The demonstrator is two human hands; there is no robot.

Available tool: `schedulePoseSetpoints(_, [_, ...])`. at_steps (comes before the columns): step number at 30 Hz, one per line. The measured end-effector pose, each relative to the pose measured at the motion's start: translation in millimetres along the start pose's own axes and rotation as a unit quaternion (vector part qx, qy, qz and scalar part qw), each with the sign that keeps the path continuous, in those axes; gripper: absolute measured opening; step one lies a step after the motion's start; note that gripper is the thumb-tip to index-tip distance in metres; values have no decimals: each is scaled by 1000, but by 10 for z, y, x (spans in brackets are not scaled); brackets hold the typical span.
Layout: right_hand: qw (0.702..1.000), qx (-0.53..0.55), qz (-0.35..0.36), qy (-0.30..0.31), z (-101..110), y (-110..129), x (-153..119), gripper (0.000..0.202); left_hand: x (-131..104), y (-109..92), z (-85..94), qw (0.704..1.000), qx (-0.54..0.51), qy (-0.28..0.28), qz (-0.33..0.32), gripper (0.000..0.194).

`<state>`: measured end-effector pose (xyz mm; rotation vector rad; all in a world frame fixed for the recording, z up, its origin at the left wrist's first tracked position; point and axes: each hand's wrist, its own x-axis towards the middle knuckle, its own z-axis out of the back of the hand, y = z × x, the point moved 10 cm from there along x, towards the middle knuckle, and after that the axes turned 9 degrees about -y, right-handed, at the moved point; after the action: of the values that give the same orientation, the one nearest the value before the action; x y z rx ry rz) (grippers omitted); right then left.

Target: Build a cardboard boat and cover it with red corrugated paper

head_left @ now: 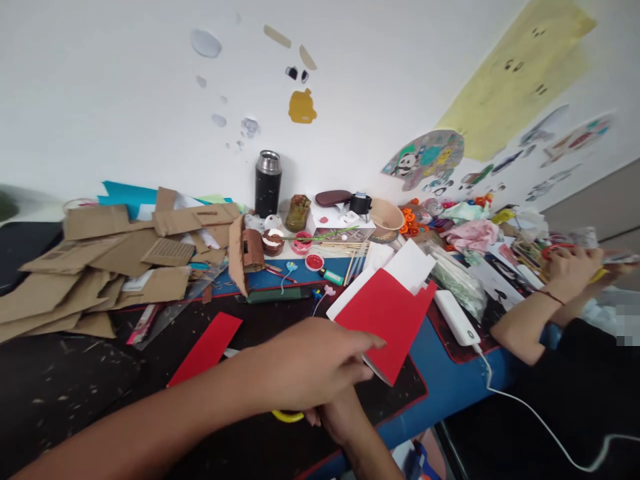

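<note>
My left hand [313, 367] reaches across my right wrist, its index finger on a folded red paper sheet [383, 313]. Its other fingers curl at the sheet's near edge and appear to grip it. The sheet overlaps white paper [413, 263]. Beneath the left hand, my right hand [331, 417] is mostly hidden, closed around scissors. The yellow scissor handle [289, 417] shows below, and a blade tip pokes out left of the left hand. A red paper strip [207, 350] lies on the dark mat beside that tip.
Cardboard pieces [115, 253] pile up at the left. A black flask [269, 183], small paint pots and sticks stand along the wall. A white power strip [456, 317] trails its cord to the right, where another person's hands [570, 270] work over craft materials.
</note>
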<state>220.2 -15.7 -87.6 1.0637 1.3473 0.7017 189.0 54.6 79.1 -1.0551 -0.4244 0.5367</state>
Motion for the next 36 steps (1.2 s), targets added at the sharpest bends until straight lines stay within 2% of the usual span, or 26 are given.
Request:
schedulePoseSetpoints(2, [998, 38, -16, 45, -113, 81, -17, 57, -278, 130, 514, 997, -38, -66, 31, 39])
schedulePoseSetpoints(4, [995, 49, -29, 80, -197, 175, -33, 57, -620, 406, 1093, 981, 30, -171, 84, 33])
schedulePoseSetpoints(5, [994, 49, -35, 94, -229, 219, -40, 58, -811, 556, 1327, 967, 82, -211, 114, 32])
schedulePoseSetpoints(6, [992, 44, -39, 108, -258, 260, -46, 58, -1004, 707, 1503, 951, 132, -238, 147, 30])
schedulePoseSetpoints(7, [991, 37, -39, 119, -280, 306, -49, 58, -1188, 869, 1601, 935, 178, -242, 188, 27])
schedulePoseSetpoints(10, [990, 3, -27, 139, -350, 465, -28, 58, -1604, 1202, 1611, 898, 283, -215, 261, 29])
schedulePoseSetpoints(12, [990, -21, -13, 139, -415, 595, 28, 55, -1714, 1286, 1482, 890, 324, -194, 257, 32])
schedulePoseSetpoints(16, [988, -62, 35, 135, -644, 829, 226, 51, -1682, 1396, 1184, 890, 364, -144, 233, 39])
schedulePoseSetpoints(20, [981, -104, 75, 143, -920, 869, 420, 43, -1617, 1485, 1087, 894, 364, -136, 224, 26])
schedulePoseSetpoints(24, [970, -147, 130, 143, -1088, 939, 540, 31, -1657, 1563, 1208, 913, 282, -181, 234, 19])
schedulePoseSetpoints(28, [959, -174, 193, 117, -1157, 1151, 697, 26, -1745, 1552, 1491, 918, 135, -283, 242, 34])
schedulePoseSetpoints(31, [962, -123, 225, 91, -1205, 1293, 836, 30, -1776, 1477, 1631, 913, 72, -332, 228, 41])
schedulePoseSetpoints(33, [967, -71, 230, 87, -1262, 1301, 896, 36, -1779, 1441, 1657, 910, 65, -344, 220, 42])
schedulePoseSetpoints(36, [970, -33, 216, 107, -1394, 1177, 901, 43, -1745, 1445, 1580, 917, 66, -328, 217, 44])
